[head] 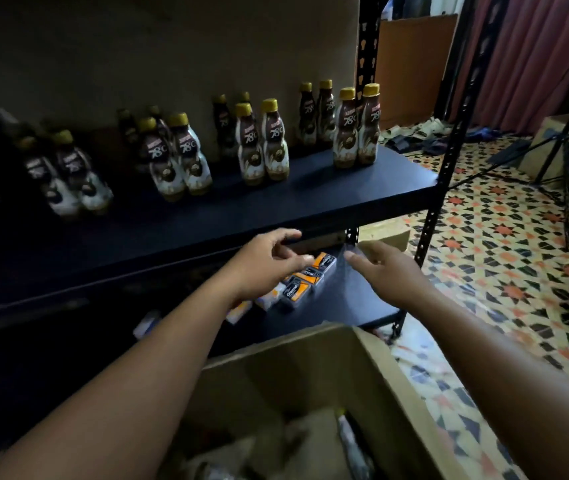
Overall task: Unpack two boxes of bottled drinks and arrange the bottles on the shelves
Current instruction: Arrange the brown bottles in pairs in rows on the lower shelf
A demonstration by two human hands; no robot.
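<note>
Several brown-and-white drink bottles with gold caps (264,143) stand in small groups along the dark upper shelf (328,195). My left hand (265,261) and my right hand (387,271) both reach out in front of the shelf's front edge, fingers loosely extended and holding nothing. Between and below them, small orange-and-black packs (307,278) lie in a row on the lower shelf (345,299). An open cardboard box (310,372) sits just under my forearms, with crumpled packing and what looks like a bottle (349,441) lying inside.
The black rack's upright post (449,154) stands at the right. Beyond it lie patterned floor tiles (504,244), a tripod (563,174), more cardboard boxes (560,140) and a red curtain (535,57). Sandals lie on the floor (418,131).
</note>
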